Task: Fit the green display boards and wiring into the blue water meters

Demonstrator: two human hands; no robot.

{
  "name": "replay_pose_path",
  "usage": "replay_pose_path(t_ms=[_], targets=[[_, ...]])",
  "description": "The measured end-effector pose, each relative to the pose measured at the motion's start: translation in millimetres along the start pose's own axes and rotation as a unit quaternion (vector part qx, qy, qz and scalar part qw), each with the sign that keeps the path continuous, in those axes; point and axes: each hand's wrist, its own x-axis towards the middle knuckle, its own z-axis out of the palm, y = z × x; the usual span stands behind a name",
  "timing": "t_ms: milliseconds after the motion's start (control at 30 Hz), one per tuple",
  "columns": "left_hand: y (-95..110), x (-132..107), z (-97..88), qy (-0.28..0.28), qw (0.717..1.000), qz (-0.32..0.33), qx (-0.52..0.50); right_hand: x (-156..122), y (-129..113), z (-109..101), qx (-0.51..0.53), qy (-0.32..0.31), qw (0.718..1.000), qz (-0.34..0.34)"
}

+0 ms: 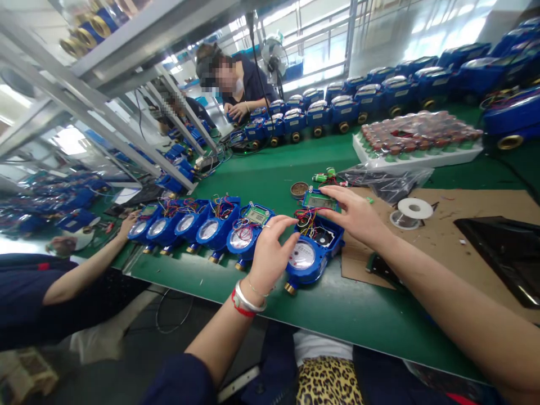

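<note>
Blue meter point(314, 270) sits just right of centre in the frame, wires point(306, 223) bunched in its open upper part. My right hand point(354, 215) has thumb and fingers at the edges of the small circuit board point(315, 200), looks like a light grasp; my left hand point(272, 246) curls loosely by the wires, can't tell if it pinches one. For a clean job I'd handle the board by its edges, avoid tugging wires, steady the meter left-handed

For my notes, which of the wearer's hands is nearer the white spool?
Right. The right hand is left of the white spool; the left hand is farther left, beside a blue meter.
</note>
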Motion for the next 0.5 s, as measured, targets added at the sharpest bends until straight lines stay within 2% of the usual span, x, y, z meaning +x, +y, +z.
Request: replay_pose_path(t_ms=[233, 500], targets=[[2.6, 15.7, 4.0, 0.012, 0.995, 0.018, 0.099, -3.7, 9.0, 5.5, 0.044, 0.008, 0.999, 0.03], [-0.1, 13.8, 7.9, -0.052, 0.987, 0.004, 0.15, -2.3, 12.7, 4.8, 0.059, 0.002, 0.998, 0.036]])
